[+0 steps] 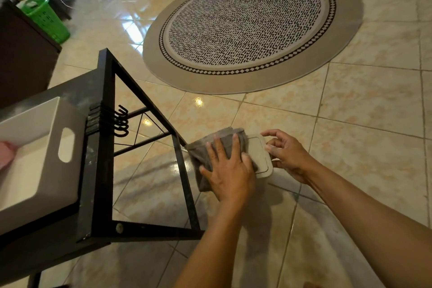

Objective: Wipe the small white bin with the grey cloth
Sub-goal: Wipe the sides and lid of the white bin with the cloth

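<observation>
A small white bin (261, 156) with a flat lid stands on the tiled floor beside the black rack. The folded grey cloth (203, 154) lies over the left part of its lid. My left hand (228, 170) presses flat on the cloth, fingers spread. My right hand (286, 154) grips the bin's right edge with thumb and fingers curled round it. Most of the bin's body is hidden under the cloth and hands.
A black metal rack (105, 147) with hooks (121, 121) stands at left, carrying a white box with a handle cut-out (42, 147). A round patterned rug (252, 25) lies on the floor beyond. A green basket (44, 18) sits far left by dark furniture.
</observation>
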A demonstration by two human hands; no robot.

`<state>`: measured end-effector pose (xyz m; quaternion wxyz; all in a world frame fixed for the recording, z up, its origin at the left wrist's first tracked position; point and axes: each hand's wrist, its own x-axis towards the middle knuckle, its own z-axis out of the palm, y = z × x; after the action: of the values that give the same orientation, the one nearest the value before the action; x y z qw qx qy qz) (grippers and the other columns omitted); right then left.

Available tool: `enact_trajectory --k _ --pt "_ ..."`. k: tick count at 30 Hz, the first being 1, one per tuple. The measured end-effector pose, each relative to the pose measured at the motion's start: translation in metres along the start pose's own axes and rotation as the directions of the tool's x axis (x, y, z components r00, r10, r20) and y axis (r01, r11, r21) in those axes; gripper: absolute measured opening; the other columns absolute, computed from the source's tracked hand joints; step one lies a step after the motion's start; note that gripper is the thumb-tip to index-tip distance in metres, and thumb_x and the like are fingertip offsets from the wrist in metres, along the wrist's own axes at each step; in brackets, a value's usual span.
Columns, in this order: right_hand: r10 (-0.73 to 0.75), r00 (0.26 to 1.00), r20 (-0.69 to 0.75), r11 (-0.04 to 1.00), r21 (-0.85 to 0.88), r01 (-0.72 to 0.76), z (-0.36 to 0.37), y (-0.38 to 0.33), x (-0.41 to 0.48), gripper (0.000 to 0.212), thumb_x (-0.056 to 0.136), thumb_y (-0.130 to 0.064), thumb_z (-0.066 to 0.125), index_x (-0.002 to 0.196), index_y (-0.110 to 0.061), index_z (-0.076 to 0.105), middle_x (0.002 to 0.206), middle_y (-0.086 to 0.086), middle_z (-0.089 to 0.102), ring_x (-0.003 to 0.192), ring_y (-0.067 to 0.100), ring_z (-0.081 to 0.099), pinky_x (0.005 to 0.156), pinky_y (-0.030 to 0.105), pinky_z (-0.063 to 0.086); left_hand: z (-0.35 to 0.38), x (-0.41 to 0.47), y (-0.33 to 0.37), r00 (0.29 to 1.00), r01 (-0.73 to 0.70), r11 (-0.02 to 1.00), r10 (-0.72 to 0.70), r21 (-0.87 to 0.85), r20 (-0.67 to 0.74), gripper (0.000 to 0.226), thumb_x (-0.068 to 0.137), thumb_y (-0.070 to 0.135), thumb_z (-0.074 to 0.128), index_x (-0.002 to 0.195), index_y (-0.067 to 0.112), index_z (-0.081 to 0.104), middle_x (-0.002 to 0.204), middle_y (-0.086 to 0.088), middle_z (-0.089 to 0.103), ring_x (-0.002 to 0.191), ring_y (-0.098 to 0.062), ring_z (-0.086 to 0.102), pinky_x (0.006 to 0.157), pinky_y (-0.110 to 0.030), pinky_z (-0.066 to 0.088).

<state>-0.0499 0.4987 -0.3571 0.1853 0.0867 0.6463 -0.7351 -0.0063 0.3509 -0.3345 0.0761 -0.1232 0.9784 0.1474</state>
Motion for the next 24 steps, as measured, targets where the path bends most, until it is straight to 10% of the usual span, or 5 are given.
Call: enact_trajectory --k 18,24 --pt "-0.005 0.999 0.033 1.000 0.018 0.005 0.001 0.000 0.000 0.032 0.096 0.003 0.053 0.118 -0.019 0.060 0.087 0.009 0.069 0.072 0.018 0.064 0.057 0.031 0.052 0.013 -0.016 0.033 0.986 -0.155 0.987 0.152 0.050 0.068 0.058 0.100 0.048 0.020 0.150 0.047 -0.011 0.162 -0.002 -0.021 0.146 -0.027 -0.025 0.112 -0.063 -0.005" --pt "-0.002 1.000 0.007 1.000 0.005 0.002 0.002 0.000 0.003 0.030 0.097 0.005 0.049 0.120 -0.012 0.058 0.075 0.008 0.056 0.069 0.021 0.056 0.068 0.039 0.053 -0.007 0.014 -0.008 0.999 0.039 0.999 -0.039 0.010 -0.001 0.057 0.101 0.045 0.020 0.153 0.045 -0.005 0.164 -0.002 -0.012 0.148 -0.026 -0.019 0.113 -0.064 -0.004"
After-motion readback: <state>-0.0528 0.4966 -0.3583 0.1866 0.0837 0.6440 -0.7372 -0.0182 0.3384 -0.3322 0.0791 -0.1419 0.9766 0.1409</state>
